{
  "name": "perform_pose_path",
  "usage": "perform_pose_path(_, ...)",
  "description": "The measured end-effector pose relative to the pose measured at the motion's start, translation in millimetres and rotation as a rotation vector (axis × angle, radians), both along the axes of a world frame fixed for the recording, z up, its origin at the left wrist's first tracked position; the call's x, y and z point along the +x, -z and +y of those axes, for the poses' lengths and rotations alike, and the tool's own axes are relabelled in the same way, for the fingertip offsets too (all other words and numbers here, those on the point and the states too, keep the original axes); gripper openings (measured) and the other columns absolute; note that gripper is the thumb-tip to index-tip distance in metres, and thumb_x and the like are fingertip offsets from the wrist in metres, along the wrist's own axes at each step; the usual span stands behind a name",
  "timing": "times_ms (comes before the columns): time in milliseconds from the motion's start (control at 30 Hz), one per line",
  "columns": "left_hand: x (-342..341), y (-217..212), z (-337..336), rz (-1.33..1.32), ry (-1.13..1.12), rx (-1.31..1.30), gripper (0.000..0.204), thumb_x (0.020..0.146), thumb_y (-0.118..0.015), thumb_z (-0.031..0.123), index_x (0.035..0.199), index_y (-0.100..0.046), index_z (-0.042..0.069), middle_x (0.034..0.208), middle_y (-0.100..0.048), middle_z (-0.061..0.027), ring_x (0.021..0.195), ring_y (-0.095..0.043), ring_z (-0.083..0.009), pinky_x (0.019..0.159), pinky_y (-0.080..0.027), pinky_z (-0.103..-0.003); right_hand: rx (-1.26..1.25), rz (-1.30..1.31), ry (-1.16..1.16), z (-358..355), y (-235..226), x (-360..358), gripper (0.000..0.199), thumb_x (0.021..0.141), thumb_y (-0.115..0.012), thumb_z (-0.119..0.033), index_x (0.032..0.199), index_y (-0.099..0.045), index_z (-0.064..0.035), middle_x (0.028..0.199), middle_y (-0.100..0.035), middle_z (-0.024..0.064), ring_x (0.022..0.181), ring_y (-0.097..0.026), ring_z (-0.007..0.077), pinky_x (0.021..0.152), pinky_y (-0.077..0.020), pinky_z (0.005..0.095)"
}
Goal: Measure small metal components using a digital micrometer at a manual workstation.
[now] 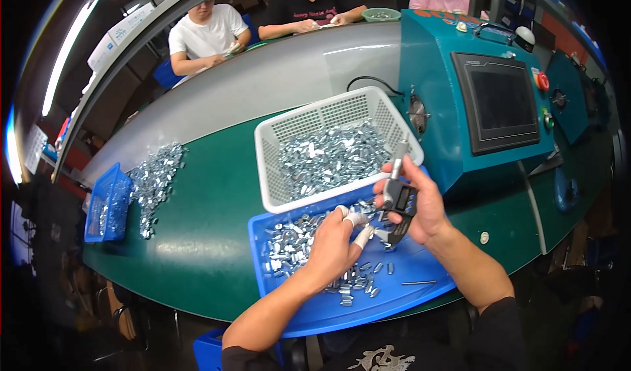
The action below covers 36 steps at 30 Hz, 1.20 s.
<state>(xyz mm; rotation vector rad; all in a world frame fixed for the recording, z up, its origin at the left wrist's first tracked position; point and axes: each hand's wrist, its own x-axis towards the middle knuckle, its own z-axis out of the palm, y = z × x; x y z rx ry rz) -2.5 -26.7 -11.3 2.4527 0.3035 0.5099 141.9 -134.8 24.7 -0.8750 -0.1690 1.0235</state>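
- Head view: right hand [420,203] closed around a digital micrometer [396,203], fingers wrapped over its dark frame, thumb near the silver barrel, which points up and away.
- Left hand [335,243] partly closed, fingertips pinched together at the micrometer's jaws; white finger cots on two fingers [358,220]. What is pinched is too small to tell.
- Both forearms enter from the lower edge and converge over the blue tray [394,292].
- Blue tray sits at the near edge of the green desk [197,239], with small shiny metal parts [289,243] scattered over its left half.
- White mesh basket [276,134], filled with the same parts, rests just behind the tray, overlapping its far edge.
- Teal machine with a dark screen [499,101] stands to the right.
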Motion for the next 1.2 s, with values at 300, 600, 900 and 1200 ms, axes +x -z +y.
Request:
perform_pose_path(300,-1.1,-3.2,-1.0,-0.003,-0.034,-0.878,0.025,0.092,-0.057,0.012,0.114,-0.061,0.001,0.081,-0.061,-0.0004,0.070,-0.055,-0.0082,0.066,-0.049,-0.024,0.033,0.004,-0.018,-1.5,4.3,5.1,0.051,0.093,-0.037,-0.054,0.108,-0.050,-0.0065,0.082,-0.061,0.0130,0.066,-0.063,0.0184,0.038,-0.0427,0.0227)
perform_pose_path(600,-5.9,-12.9,-4.0,-0.084,-0.021,-1.110,0.024,0.085,-0.066,0.006,0.108,-0.062,0.002,0.094,-0.063,-0.0033,0.079,-0.058,-0.0087,0.069,-0.050,-0.024,0.026,0.018,-0.051,1.2,5.7,1.7,0.053,0.093,-0.037,-0.055,0.109,-0.050,-0.0063,0.084,-0.062,0.0125,0.068,-0.063,0.0183,0.039,-0.0436,0.0228)
perform_pose_path(900,-6.2,-8.1,-6.3,-0.036,0.020,-1.186,0.019,0.086,-0.064,0.008,0.103,-0.064,0.002,0.094,-0.067,-0.0078,0.081,-0.064,-0.0140,0.071,-0.054,-0.028,0.061,0.037,-0.062,-2.5,5.4,-2.7,0.052,0.093,-0.036,-0.054,0.109,-0.051,-0.0068,0.085,-0.062,0.0122,0.069,-0.064,0.0174,0.039,-0.0439,0.0227)
perform_pose_path(1200,-4.8,-12.8,-6.1,-0.037,0.064,-1.243,0.021,0.086,-0.063,0.005,0.106,-0.061,-0.001,0.097,-0.066,-0.0091,0.084,-0.064,-0.0155,0.074,-0.056,-0.029,0.034,0.019,-0.061,-3.3,7.2,0.2,0.039,0.096,-0.040,-0.043,0.108,-0.050,-0.0078,0.085,-0.062,0.0106,0.069,-0.063,0.0152,0.039,-0.0427,0.0219)
